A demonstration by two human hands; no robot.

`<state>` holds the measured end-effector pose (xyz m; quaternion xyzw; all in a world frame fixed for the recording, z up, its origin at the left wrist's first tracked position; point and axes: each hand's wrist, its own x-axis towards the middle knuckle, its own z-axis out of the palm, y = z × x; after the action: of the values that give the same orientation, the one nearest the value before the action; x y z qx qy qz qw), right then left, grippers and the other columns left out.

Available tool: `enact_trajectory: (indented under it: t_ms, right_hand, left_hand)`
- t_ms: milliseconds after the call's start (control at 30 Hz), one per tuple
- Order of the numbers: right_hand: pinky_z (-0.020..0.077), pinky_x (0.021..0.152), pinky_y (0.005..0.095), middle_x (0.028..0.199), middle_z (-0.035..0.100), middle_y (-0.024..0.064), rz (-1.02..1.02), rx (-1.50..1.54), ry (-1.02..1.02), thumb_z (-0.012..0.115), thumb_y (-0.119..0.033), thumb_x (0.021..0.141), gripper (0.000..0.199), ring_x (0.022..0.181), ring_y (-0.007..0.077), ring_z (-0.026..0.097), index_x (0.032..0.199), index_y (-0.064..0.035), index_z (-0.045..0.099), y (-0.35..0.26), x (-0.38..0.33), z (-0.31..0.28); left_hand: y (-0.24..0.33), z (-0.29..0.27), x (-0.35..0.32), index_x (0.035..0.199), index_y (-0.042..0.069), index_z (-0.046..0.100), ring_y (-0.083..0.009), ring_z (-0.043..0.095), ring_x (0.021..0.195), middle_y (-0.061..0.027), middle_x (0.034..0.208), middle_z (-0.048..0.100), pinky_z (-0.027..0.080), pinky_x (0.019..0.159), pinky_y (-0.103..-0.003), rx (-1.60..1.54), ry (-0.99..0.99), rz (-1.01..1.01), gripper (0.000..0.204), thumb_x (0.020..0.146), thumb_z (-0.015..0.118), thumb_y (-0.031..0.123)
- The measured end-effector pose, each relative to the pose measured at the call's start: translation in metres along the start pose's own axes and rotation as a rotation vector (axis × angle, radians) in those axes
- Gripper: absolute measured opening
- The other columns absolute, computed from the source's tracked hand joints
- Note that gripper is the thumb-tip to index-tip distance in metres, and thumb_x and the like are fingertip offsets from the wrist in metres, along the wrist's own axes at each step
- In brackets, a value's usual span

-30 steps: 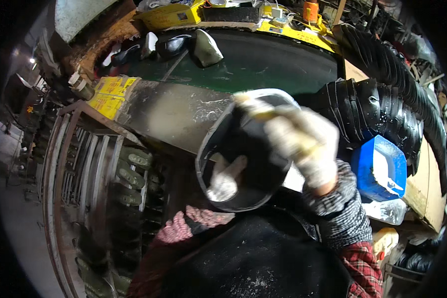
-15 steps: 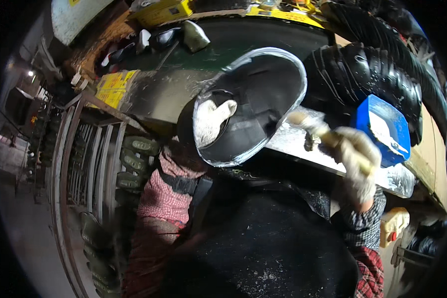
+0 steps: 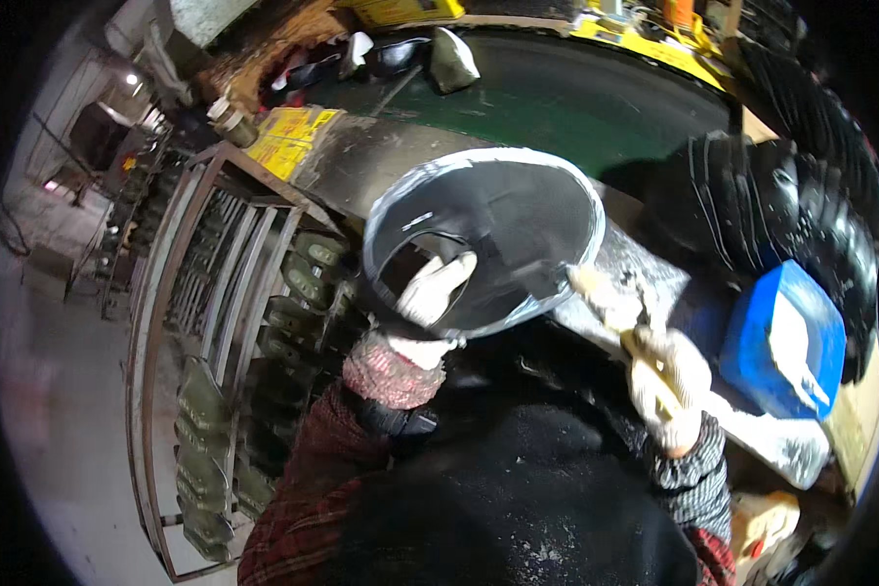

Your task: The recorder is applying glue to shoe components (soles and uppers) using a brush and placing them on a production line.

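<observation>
A black oval rubber-like piece point(image 3: 532, 210), its rim coated with white paste, tilts up in front of me. My left hand point(image 3: 438, 288), in a white glove, reaches through the round opening in it and holds it, fingers close together. At the lower right of the rim is a brush point(image 3: 606, 296) with pale, paste-covered bristles. My right hand point(image 3: 669, 381), gloved too, is closed round its handle, and the bristle tip is at the rim, perhaps touching. Right of that hand, a blue tub point(image 3: 781, 337) has white paste inside.
Stacked black pieces point(image 3: 752, 205) lie behind the tub. A metal rack point(image 3: 151, 361) at the left holds several olive-green, sole-shaped things point(image 3: 205, 454). Light and dark pieces point(image 3: 452, 61) lie on the green bench top point(image 3: 566, 98). A white container point(image 3: 764, 523) stands low at right.
The view has swung, shifting the surroundings right and down. The black piece is turned to lie wider, and the brush has come in to its lower right rim.
</observation>
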<state>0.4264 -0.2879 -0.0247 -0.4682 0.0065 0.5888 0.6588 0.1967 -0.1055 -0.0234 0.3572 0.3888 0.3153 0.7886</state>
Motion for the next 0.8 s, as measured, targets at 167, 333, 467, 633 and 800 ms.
enact_trajectory:
  t_ms: [167,333,467,633,800]
  right_hand:
    - [0.0541,0.068,0.0351,0.089,0.068,0.0149,-1.239,-1.183,-0.039,0.07,-0.008,0.08,0.02,0.075,0.0288,0.067,0.097,0.001,0.064,0.002,0.009,-0.04]
    - [0.0514,0.08,0.0315,0.101,0.064,0.0165,-1.178,-1.231,-0.003,0.061,-0.017,0.092,0.028,0.089,0.0224,0.063,0.105,0.0085,0.061,-0.006,-0.001,-0.046]
    - [0.0504,0.075,0.0288,0.1,0.064,0.0139,-0.97,-1.074,0.042,0.055,-0.017,0.096,0.03,0.085,0.0185,0.061,0.109,0.0093,0.058,0.006,-0.002,-0.033]
    - [0.0504,0.076,0.0281,0.1,0.065,0.0143,-0.925,-1.112,-0.261,0.056,-0.013,0.095,0.027,0.085,0.0181,0.061,0.11,0.0088,0.059,0.019,0.012,0.011]
    - [0.0483,0.083,0.0314,0.101,0.066,0.0139,-0.906,-1.221,-0.415,0.055,-0.011,0.095,0.024,0.09,0.0203,0.061,0.11,0.0072,0.061,0.035,-0.001,0.07]
  left_hand:
    - [0.022,0.003,0.092,0.136,0.01,0.049,-0.0295,0.063,0.086,-0.0124,0.123,0.058,0.054,0.079,-0.04,1.677,-0.173,1.344,0.049,0.088,0.053,0.007]
    - [0.039,0.035,0.19,0.126,0.011,0.054,-0.029,0.066,0.093,-0.0141,0.111,0.065,0.054,0.083,-0.04,1.225,-0.272,0.545,0.031,0.098,0.048,0.023]
    - [0.055,0.002,0.14,0.136,-0.003,0.038,-0.0271,0.067,0.092,-0.0159,0.106,0.062,0.057,0.079,-0.039,0.038,-0.236,0.217,0.046,0.095,0.056,0.006]
    - [0.069,-0.17,-0.017,0.13,0.011,0.056,-0.0265,0.062,0.11,-0.014,0.118,0.065,0.049,0.094,-0.036,1.353,0.524,0.558,0.044,0.09,0.065,0.028]
    - [0.14,-0.287,-0.258,0.113,0.003,0.063,-0.0341,0.061,0.107,-0.0204,0.115,0.063,0.049,0.088,-0.045,1.731,1.542,0.366,0.034,0.083,0.06,0.019]
